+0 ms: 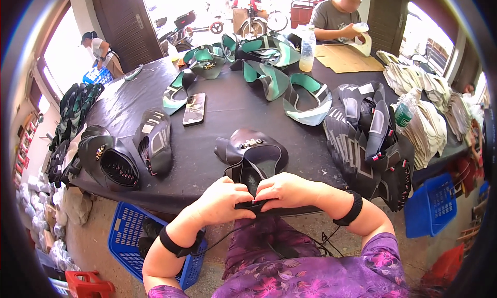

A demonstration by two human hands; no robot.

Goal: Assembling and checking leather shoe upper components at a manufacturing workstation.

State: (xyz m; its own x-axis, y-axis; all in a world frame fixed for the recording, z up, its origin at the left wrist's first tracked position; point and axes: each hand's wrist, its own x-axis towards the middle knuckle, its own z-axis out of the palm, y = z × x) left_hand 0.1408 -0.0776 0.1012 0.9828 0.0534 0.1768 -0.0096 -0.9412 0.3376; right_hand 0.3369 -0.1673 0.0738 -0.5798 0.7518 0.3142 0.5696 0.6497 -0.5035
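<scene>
A black shoe upper [247,138] with a gold chain-like ornament lies at the table's near edge, toe away from me. My left hand [220,199] is closed in a pinch on its near end, the thumb and fingers pressed to the dark material. Close beside it, my right hand [287,191] pinches the same end, fingertips almost meeting the left ones. What exactly lies between the fingertips is partly hidden. To the left sit stacked black uppers [103,155] with a similar ornament and striped dark uppers [155,137].
Dark cloth covers the table [233,104]. A phone [194,109], teal-lined uppers [308,104] and a bottle [307,49] stand farther back. A big pile of striped uppers [354,137] is at right. Blue baskets [124,230] flank the table below. A person [339,16] works across it.
</scene>
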